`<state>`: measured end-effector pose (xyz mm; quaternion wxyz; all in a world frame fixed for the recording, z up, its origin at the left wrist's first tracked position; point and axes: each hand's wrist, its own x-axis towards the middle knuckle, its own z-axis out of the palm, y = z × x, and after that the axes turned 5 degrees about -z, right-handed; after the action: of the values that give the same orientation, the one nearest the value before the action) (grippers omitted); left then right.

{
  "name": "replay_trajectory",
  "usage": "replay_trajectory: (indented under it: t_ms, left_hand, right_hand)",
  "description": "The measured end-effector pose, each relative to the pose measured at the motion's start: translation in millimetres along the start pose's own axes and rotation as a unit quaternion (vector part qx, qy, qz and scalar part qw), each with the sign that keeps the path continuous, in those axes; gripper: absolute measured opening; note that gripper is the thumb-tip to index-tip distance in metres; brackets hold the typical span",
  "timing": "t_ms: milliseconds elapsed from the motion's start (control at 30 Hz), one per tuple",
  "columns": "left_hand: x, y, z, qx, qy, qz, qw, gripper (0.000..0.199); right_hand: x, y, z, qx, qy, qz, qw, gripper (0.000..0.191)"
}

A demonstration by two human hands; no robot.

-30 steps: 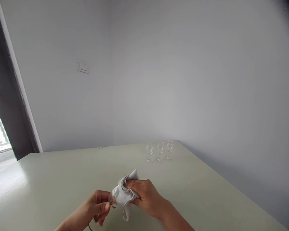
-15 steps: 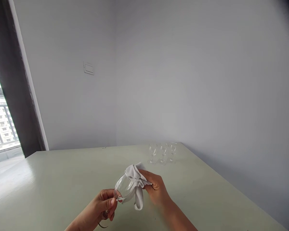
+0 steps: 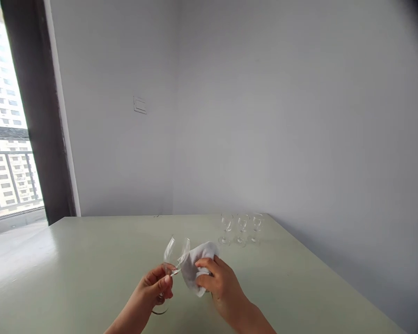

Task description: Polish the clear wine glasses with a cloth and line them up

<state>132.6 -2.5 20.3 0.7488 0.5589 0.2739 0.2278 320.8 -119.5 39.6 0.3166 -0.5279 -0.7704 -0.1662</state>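
A clear wine glass point(image 3: 177, 256) is tilted slightly to the right above the table, its bowl facing up. My left hand point(image 3: 152, 287) is closed around the stem and the bottom of the bowl, and the glass's foot shows below the fingers. In my right hand point(image 3: 225, 285) a white cloth point(image 3: 198, 266) is bunched between thumb and fingers. The cloth lies against or just beside the right outside of the bowl; whether it touches is hard to tell.
Three more clear stemmed glasses point(image 3: 241, 228) stand upright in a row near the back right of the pale green table point(image 3: 90, 260). Grey walls point(image 3: 282, 116) meet behind it. A light switch point(image 3: 140, 105) is on the left wall, beside a window.
The cloth has come off the glass's mouth and moved down to the bowl's right side. My left hand has turned the glass more upright. The view has shifted slightly left.
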Motion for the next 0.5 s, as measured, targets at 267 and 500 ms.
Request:
replay_trajectory:
  t_ms: [267, 500]
  left_hand:
    - [4.9, -23.2, 27.8, 0.019, -0.026, 0.025, 0.999, 0.042]
    - [-6.6, -28.3, 51.7, -0.013, 0.026, 0.075, 0.997, 0.036]
  right_hand:
    - [-6.8, -26.9, 18.1, 0.066, 0.195, -0.008, 0.979, 0.042]
    - [0.8, -44.2, 50.5, 0.032, 0.318, 0.007, 0.948, 0.041]
